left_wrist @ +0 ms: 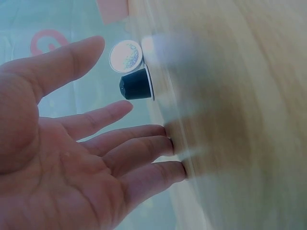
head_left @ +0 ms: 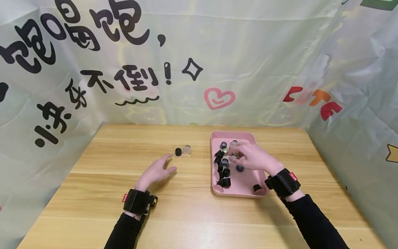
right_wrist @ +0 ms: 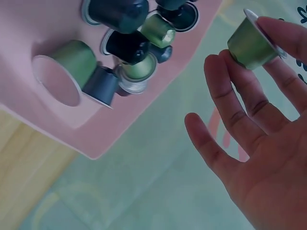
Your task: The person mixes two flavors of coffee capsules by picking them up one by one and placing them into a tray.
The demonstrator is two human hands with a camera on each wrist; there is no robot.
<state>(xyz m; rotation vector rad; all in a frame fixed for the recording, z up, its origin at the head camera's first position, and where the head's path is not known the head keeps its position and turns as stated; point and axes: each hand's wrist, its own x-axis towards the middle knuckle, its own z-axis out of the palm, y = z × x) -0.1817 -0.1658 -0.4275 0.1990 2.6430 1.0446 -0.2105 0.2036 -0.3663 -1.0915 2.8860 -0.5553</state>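
My right hand [head_left: 253, 156] is over the pink tray [head_left: 240, 186]. It pinches a green coffee capsule [right_wrist: 249, 44] by its rim and body, as the right wrist view shows. Inside the tray lie several more coffee capsules, mostly black ones [head_left: 227, 182] crowded along the left side, with a green capsule [right_wrist: 76, 62] among them. My left hand [head_left: 157, 169], fingers spread and relaxed, is low over the table and holds nothing. Just beyond its fingertips a black capsule [left_wrist: 136, 85] stands on its rim beside a second capsule [left_wrist: 126, 56] whose pale lid faces the left wrist camera.
The wooden table [head_left: 192, 214] reaches back to a printed cloth [head_left: 255, 69] that hangs behind it and along both sides. One black capsule [head_left: 257, 188] lies apart in the tray's near right corner. The tray's raised rim surrounds the capsules.
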